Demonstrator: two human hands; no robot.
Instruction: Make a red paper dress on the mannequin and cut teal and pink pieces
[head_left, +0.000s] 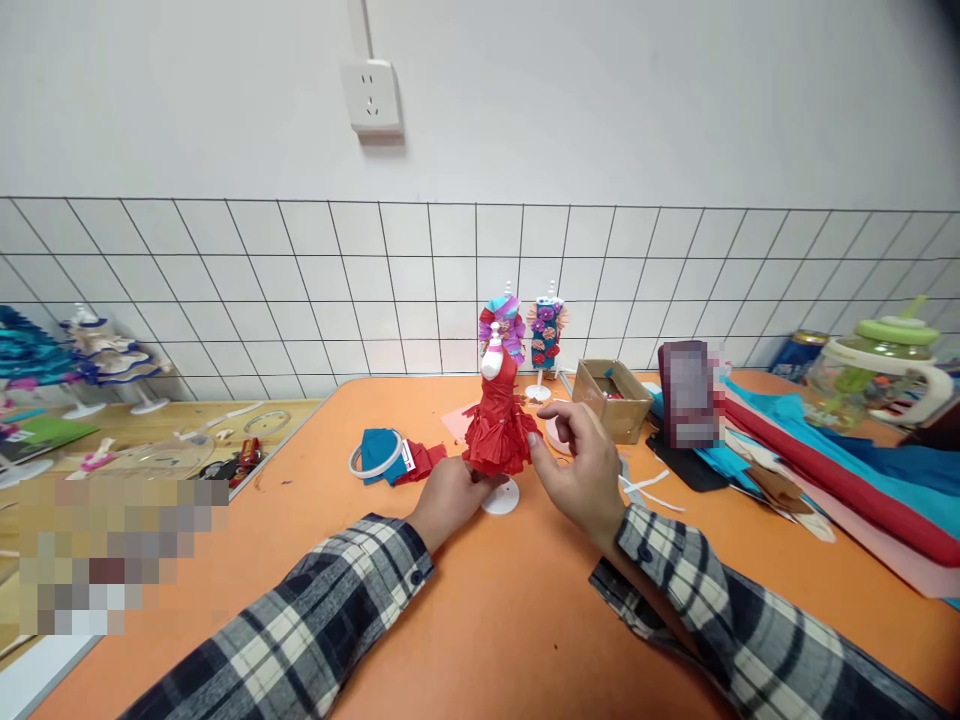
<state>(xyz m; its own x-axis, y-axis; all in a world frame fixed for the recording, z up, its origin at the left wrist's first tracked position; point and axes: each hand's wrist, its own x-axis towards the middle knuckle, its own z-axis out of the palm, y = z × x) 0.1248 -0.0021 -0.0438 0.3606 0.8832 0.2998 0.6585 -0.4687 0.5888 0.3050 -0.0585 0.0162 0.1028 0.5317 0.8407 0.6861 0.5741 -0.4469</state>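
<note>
"White mannequin in a ruffled red dress: where?"

"Upright, between the orange worktop's near and far edges."

"Hands?"

"Left hand under the hem, grip hidden; right hand loosely curled, thumb and forefinger apart, beside the dress."

"Beyond?"

"Open brown cardboard box, near the far edge."

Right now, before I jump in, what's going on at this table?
A person has a small dress form in a red dress in front of them on the orange table. The left hand is low at the skirt, by the white base; its fingertips are partly hidden. The right hand is at the skirt's other side, thumb and forefinger apart. Two more dressed forms stand behind, with a cardboard box to their right.
</note>
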